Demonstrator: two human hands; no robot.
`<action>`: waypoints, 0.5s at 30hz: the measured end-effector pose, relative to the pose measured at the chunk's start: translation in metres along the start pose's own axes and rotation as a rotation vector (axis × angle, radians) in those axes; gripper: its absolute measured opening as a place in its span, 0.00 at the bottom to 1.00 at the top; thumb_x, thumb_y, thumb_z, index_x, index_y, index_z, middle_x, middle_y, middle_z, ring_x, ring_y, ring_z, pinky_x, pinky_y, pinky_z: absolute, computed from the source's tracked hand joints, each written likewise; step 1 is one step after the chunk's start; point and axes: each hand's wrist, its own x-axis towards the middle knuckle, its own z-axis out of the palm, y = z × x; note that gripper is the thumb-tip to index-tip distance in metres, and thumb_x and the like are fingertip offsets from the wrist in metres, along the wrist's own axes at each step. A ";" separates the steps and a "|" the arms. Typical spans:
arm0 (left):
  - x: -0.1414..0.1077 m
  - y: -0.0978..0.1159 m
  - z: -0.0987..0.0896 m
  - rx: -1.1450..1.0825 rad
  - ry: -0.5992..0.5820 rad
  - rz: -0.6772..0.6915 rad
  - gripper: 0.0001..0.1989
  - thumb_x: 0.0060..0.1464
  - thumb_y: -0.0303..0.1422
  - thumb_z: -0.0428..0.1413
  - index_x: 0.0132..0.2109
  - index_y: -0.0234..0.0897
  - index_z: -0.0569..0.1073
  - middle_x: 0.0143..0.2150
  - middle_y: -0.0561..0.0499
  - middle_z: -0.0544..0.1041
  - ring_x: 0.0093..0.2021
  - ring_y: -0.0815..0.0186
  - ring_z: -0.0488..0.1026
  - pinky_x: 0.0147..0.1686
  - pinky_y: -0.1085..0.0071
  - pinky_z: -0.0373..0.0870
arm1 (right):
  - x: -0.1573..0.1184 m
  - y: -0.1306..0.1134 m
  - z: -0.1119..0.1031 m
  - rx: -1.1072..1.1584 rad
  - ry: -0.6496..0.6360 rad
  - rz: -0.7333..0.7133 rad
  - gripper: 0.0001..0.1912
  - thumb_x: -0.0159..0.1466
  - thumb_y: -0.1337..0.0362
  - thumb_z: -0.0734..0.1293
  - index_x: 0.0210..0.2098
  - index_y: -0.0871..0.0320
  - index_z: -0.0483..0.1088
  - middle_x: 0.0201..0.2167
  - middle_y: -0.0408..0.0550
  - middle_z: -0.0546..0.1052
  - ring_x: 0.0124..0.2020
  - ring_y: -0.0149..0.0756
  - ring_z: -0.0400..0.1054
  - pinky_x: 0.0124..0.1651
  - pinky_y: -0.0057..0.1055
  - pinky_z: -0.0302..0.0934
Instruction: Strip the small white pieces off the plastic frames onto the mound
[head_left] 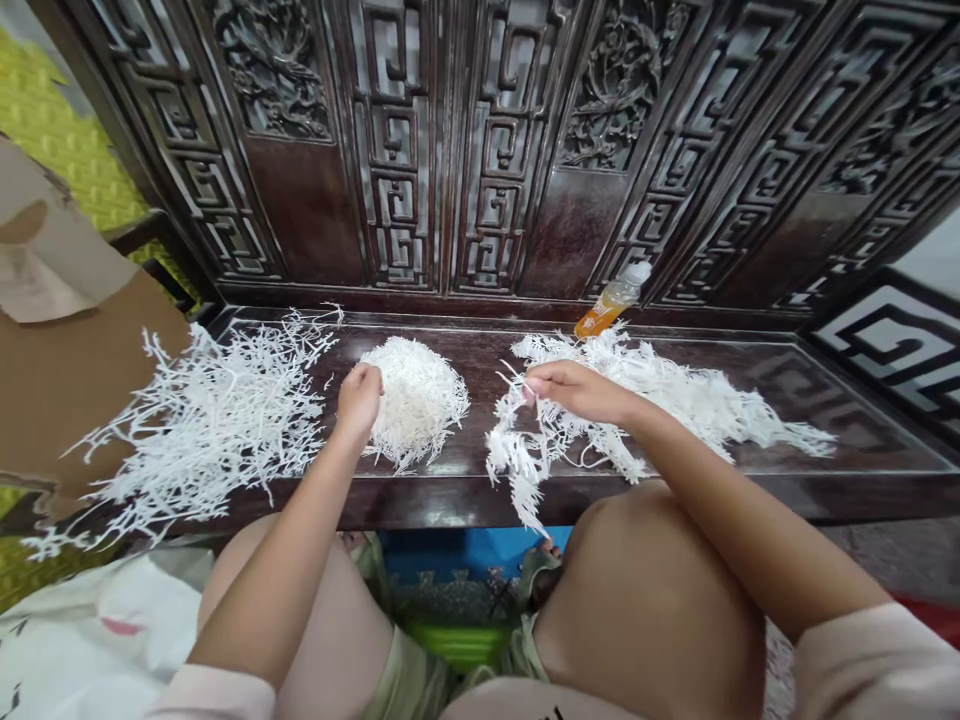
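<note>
My left hand [361,396] is closed in a fist at the left edge of a round pile of small white slivers [420,400]; what it holds, if anything, is hidden. My right hand [562,388] pinches a thin white branched strip [514,376] between thumb and fingers. Below and beside it spreads a heap of feathery white branched strips [682,395], part of which hangs over the front edge of the dark wooden bench [480,440]. Left of my left hand lies a large tangle of bare white branching stems [232,410].
A bottle of orange drink [611,302] leans behind the right heap, near the carved wooden backrest [409,150]. Brown cardboard [67,370] stands at the left, and a white bag [112,630] lies below it. My knees are close under the bench's front edge.
</note>
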 end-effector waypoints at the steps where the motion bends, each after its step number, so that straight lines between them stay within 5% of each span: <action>1: 0.003 -0.003 0.001 0.052 -0.033 0.003 0.05 0.42 0.31 0.46 0.22 0.37 0.62 0.21 0.55 0.63 0.22 0.71 0.61 0.26 0.74 0.58 | 0.001 0.003 0.003 -0.010 -0.016 0.021 0.20 0.61 0.53 0.52 0.27 0.61 0.66 0.26 0.47 0.69 0.29 0.31 0.60 0.35 0.29 0.53; 5: 0.004 -0.020 0.018 0.240 -0.180 -0.009 0.09 0.41 0.33 0.49 0.33 0.38 0.68 0.26 0.53 0.69 0.23 0.69 0.65 0.25 0.73 0.57 | 0.008 0.010 0.020 -0.065 -0.050 0.063 0.21 0.61 0.54 0.52 0.30 0.61 0.68 0.28 0.47 0.70 0.30 0.31 0.61 0.35 0.29 0.53; 9: 0.002 -0.032 0.026 0.463 -0.108 0.100 0.13 0.43 0.33 0.49 0.38 0.38 0.69 0.30 0.49 0.71 0.27 0.66 0.66 0.29 0.71 0.59 | 0.012 0.011 0.027 -0.104 -0.062 0.115 0.21 0.61 0.54 0.52 0.31 0.61 0.69 0.27 0.46 0.69 0.29 0.31 0.60 0.34 0.28 0.53; 13: -0.012 -0.018 0.028 0.543 -0.054 0.257 0.15 0.48 0.37 0.46 0.42 0.37 0.69 0.38 0.45 0.71 0.34 0.63 0.67 0.36 0.68 0.60 | 0.013 0.012 0.026 -0.077 -0.039 0.109 0.20 0.62 0.55 0.52 0.31 0.61 0.69 0.29 0.47 0.70 0.31 0.31 0.61 0.36 0.28 0.52; 15: -0.029 -0.006 0.031 0.462 -0.195 0.320 0.16 0.51 0.39 0.44 0.42 0.38 0.70 0.40 0.47 0.71 0.37 0.63 0.67 0.37 0.68 0.61 | 0.015 0.012 0.027 -0.073 -0.048 0.124 0.20 0.61 0.54 0.53 0.32 0.61 0.69 0.29 0.47 0.69 0.30 0.31 0.60 0.35 0.28 0.52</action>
